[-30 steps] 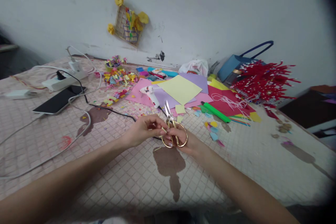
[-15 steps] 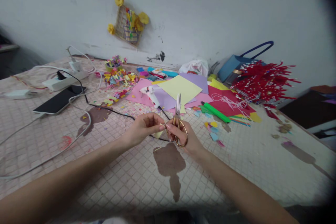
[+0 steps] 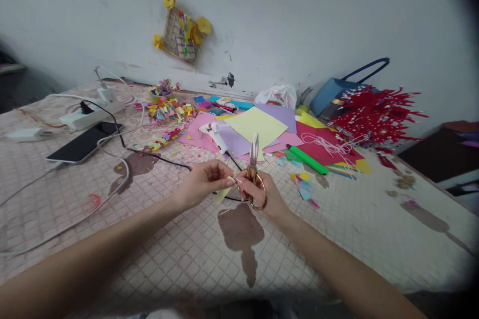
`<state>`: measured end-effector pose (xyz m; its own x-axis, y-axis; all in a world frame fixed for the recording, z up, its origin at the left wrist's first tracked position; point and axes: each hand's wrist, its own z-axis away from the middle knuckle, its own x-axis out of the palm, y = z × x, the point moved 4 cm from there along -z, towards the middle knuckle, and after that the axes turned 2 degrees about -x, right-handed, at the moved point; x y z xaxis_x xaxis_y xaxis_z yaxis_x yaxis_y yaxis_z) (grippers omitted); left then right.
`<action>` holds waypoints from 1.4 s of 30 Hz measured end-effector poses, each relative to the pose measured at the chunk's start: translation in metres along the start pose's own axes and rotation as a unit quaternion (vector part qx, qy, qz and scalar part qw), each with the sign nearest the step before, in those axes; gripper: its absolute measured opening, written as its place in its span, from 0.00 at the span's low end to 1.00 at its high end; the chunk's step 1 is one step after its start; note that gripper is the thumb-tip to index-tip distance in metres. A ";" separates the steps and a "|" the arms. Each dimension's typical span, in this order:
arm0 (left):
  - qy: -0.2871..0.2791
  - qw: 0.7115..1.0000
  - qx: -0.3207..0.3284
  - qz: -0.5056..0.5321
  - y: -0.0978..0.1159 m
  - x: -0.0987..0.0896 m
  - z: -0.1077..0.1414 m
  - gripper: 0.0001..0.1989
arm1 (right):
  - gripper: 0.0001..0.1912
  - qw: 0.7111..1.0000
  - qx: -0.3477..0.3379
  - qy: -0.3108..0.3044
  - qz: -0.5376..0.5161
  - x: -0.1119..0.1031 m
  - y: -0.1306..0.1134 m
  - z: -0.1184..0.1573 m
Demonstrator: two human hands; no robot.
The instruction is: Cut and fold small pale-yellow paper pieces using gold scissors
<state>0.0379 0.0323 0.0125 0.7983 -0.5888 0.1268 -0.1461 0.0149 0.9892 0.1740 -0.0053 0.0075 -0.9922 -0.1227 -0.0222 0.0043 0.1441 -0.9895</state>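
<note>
My left hand [image 3: 209,179] pinches a small pale yellow paper strip [image 3: 222,194], part of which hangs below the fingers. Beside it, my right hand [image 3: 264,192] has gold-handled scissors [image 3: 254,157] hooked on it, the blades pointing away from me. The right fingertips come close to the strip's upper end; whether they grip it too I cannot tell. Just beyond the hands lies a white hot glue gun [image 3: 213,135] on pink and purple paper. A pale yellow sheet [image 3: 258,127] covers part of that stack.
A phone [image 3: 86,142], a power strip [image 3: 88,114] and looping cables occupy the left. Paper scraps [image 3: 172,109] are heaped at the back. To the right are a green marker [image 3: 307,159], white string [image 3: 331,144], a red beaded bundle [image 3: 377,114] and a blue bag [image 3: 329,94].
More of the yellow strip now shows below my left fingers. Both hands stay nearly in place, and the scissors remain in the right hand.
</note>
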 end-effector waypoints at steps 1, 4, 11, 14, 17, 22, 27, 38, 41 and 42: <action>0.000 1.000 0.000 -0.003 0.000 0.000 0.000 0.10 | 0.12 1.000 0.000 -0.001 0.004 0.000 0.000 0.000; -0.001 1.000 0.002 -0.011 0.000 0.001 0.000 0.09 | 0.11 1.000 -0.003 -0.001 0.014 0.000 0.000 0.000; 0.003 1.000 -0.020 -0.014 -0.002 0.000 0.002 0.09 | 0.12 0.999 -0.005 -0.018 0.043 0.000 0.001 -0.001; 0.000 1.000 -0.028 0.003 -0.003 0.000 0.001 0.08 | 0.12 0.999 0.006 -0.016 0.033 -0.001 0.003 -0.002; 0.001 0.999 -0.046 0.010 -0.005 -0.001 0.000 0.08 | 0.12 1.000 0.013 -0.012 0.025 -0.002 0.005 -0.002; 0.012 0.997 -0.070 0.000 -0.007 -0.002 0.000 0.09 | 0.12 0.999 0.005 -0.026 0.039 0.000 0.002 -0.001; 0.009 0.997 -0.069 -0.012 -0.007 -0.002 -0.001 0.10 | 0.12 0.998 0.007 -0.019 0.058 0.000 0.000 -0.002; 0.004 0.995 -0.065 -0.069 -0.008 -0.006 -0.001 0.12 | 0.12 0.997 -0.013 -0.007 0.071 -0.002 0.006 -0.002; 0.004 0.995 -0.070 -0.073 -0.010 -0.006 -0.002 0.12 | 0.13 0.999 0.013 -0.002 0.045 -0.001 0.007 -0.002; 0.004 0.995 -0.071 -0.075 -0.010 -0.006 -0.002 0.12 | 0.13 0.999 0.018 -0.005 0.042 0.000 0.007 -0.001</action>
<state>0.0352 0.0371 0.0020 0.8093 -0.5869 -0.0234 0.0586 0.0410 0.9974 0.1741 -0.0028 0.0004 -0.9868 -0.1224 -0.1062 0.0915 0.1198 -0.9886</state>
